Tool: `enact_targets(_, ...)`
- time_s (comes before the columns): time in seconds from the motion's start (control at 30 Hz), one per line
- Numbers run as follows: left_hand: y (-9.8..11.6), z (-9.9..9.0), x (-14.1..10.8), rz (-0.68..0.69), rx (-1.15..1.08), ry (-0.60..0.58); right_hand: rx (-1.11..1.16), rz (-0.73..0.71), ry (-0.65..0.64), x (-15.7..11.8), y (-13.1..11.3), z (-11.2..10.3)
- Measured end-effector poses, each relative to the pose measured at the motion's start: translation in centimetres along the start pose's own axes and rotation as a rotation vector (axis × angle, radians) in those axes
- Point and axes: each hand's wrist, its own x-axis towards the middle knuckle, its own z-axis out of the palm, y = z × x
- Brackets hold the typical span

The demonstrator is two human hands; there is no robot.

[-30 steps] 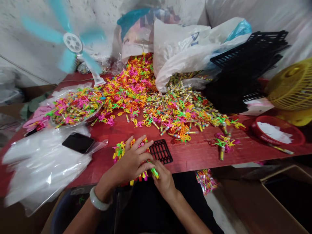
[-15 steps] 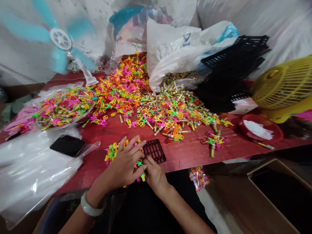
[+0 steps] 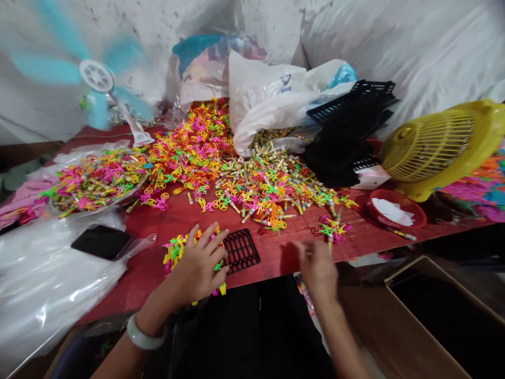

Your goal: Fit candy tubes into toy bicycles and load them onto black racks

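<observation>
My left hand (image 3: 205, 263) lies with spread fingers over a black plastic grid tray (image 3: 243, 249), whose left part is covered by bright plastic pieces (image 3: 173, 250) in yellow, green and pink. Its palm hides some of these pieces. My right hand (image 3: 319, 268) is off the tray, above the table's front edge, and smeared by motion, so I cannot make out its fingers. Just beyond it lies a small cluster of coloured toys with a tube (image 3: 332, 229). A large heap of bright pieces and small patterned tubes (image 3: 260, 179) spreads behind both hands.
Left are a bowl of mixed pieces (image 3: 98, 181), a phone (image 3: 101, 242) on clear plastic bags (image 3: 59, 279), and a spinning blue fan (image 3: 96, 76). Right are stacked black trays (image 3: 339, 142), a red basket (image 3: 418, 217), a yellow fan (image 3: 434, 147) and a cardboard box (image 3: 430, 295) below.
My right hand has left the tray and moved right, toward the small toy cluster. My left hand stays spread over the tray. The whole view has shifted slightly.
</observation>
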Motion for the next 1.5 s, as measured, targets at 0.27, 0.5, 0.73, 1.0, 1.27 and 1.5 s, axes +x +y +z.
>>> enact_targets(0.27,0.1,0.0,-0.7,-0.029,-0.019,-0.022,-0.157,0.293,-0.138,4.6,4.8,-3.7)
enact_targets(0.5,-0.6,0.2,-0.1,-0.004,-0.036,0.048,0.805,0.289,-0.431,-0.1,-3.9,2.3)
enact_targets(0.73,-1.5,1.4,2.1,-0.152,-0.004,0.012,0.762,0.042,-0.700,-1.8,-8.8,9.5)
enact_targets(1.0,-1.5,1.2,2.1,-0.149,-0.085,0.049,0.379,-0.377,-0.489,-2.3,-9.0,9.6)
enact_targets(1.27,-1.4,0.9,2.2,-0.153,-0.087,0.060,0.315,-0.368,-0.064,2.2,-4.0,5.6)
enact_targets(1.5,-1.4,1.2,2.3,-0.157,-0.097,0.078,-0.360,-0.366,-0.182,12.1,4.1,-0.9)
